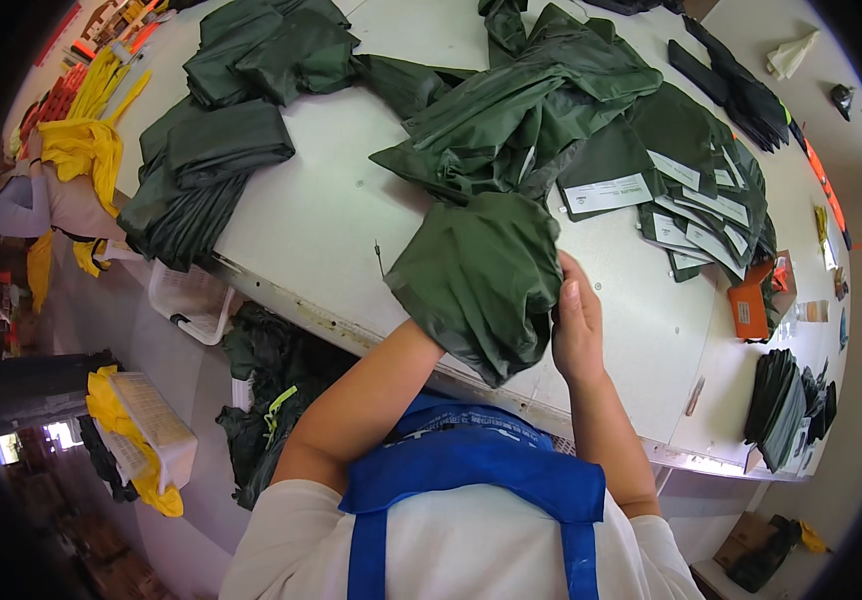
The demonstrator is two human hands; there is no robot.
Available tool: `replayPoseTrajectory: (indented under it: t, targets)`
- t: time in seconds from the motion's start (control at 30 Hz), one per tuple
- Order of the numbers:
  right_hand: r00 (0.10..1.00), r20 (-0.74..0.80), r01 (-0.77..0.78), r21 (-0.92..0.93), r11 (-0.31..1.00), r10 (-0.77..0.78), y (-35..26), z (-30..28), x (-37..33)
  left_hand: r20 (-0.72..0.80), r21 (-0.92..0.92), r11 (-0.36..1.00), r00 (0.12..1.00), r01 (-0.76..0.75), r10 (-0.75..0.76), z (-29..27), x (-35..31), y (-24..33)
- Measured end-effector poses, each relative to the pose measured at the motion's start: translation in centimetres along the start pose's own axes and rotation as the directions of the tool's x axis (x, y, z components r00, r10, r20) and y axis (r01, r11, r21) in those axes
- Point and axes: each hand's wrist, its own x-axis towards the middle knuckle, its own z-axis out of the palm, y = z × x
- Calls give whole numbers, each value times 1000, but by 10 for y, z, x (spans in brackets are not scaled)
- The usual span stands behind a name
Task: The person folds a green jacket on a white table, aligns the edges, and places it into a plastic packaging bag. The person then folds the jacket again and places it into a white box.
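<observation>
A puffed, dark green fabric pouch (481,275) is held up over the table's near edge. My right hand (578,325) grips its right side, thumb toward me and fingers partly behind the cloth. My left forearm reaches the pouch's lower left; past the wrist (425,338) the left hand is covered by the cloth, and I cannot tell whether it is inside or beneath. Just beyond lies a crumpled green garment (541,105) of the same shiny cloth. Flat green pouches with white labels (606,193) are spread in an overlapping pile to the right.
Folded green garments (229,145) are stacked on the white table (326,225) at left. An orange box (751,310) and a dark folded stack (776,405) sit at right. White baskets (191,300) and dark cloth (276,385) are below left. Another person (51,205) bends near yellow garments.
</observation>
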Motion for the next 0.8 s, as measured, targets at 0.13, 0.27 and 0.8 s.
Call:
replayPoseTrajectory:
  t: [0.13, 0.27, 0.8]
  targets:
    - [900, 276, -322, -101, 941, 337, -26, -20, 12, 143, -25, 999, 989, 30, -26, -9, -3, -2]
    - [937, 305, -138, -128, 982, 172, -7, -35, 2, 197, 46, 993, 973, 112, -119, -30, -5, 1]
    - [956, 7, 193, -767, 612, -292, 145, -15, -46, 146, -224, 884, 910, 411, -387, 2, -44, 21]
